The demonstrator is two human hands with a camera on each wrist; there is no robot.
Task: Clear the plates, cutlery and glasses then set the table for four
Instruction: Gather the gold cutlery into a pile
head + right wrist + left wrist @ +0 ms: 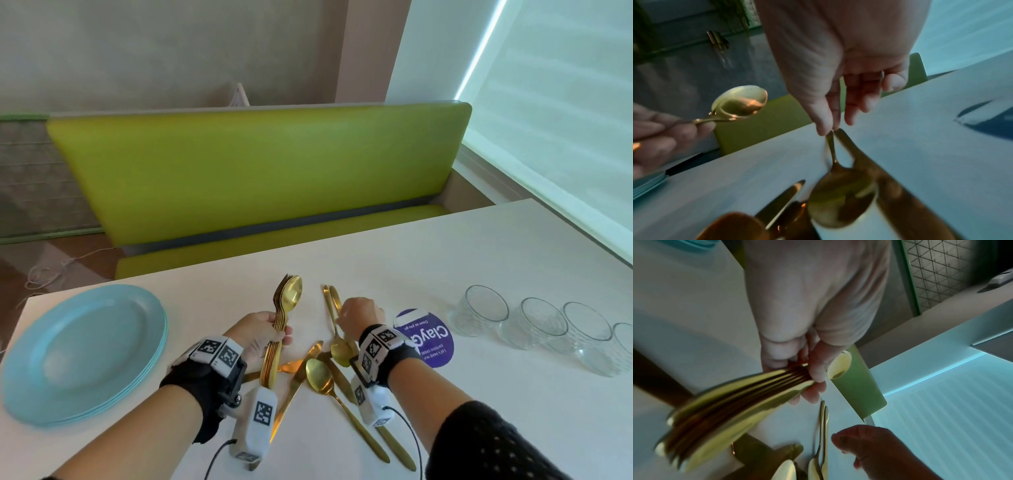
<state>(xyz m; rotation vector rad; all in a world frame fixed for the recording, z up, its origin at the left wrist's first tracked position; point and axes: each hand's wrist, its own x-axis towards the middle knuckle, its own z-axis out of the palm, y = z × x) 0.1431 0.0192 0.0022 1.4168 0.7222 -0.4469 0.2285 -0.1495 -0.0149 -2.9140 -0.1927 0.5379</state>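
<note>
Head view alone shows glasses (534, 325) beyond the right hand (359, 315). Left hand (257, 337) grips a cutlery bundle (279, 329). Right hand's fingertips (824, 128) pinch a spoon handle (831, 146).

A white table (428, 260) carries everything, with a stack of pale blue plates (82, 353) lying at its 9 o'clock edge. Near the centre, loose gold cutlery (322, 380) lies scattered and crossed on the bare top: knives, a spoon with its bowl toward 12 o'clock, and handles running toward 5 o'clock. Just toward 3 o'clock from that lies a round purple sticker (431, 342) flat on the surface, and farther toward 3 o'clock a row of clear glasses (534, 322) stands upright, side by side.
</note>
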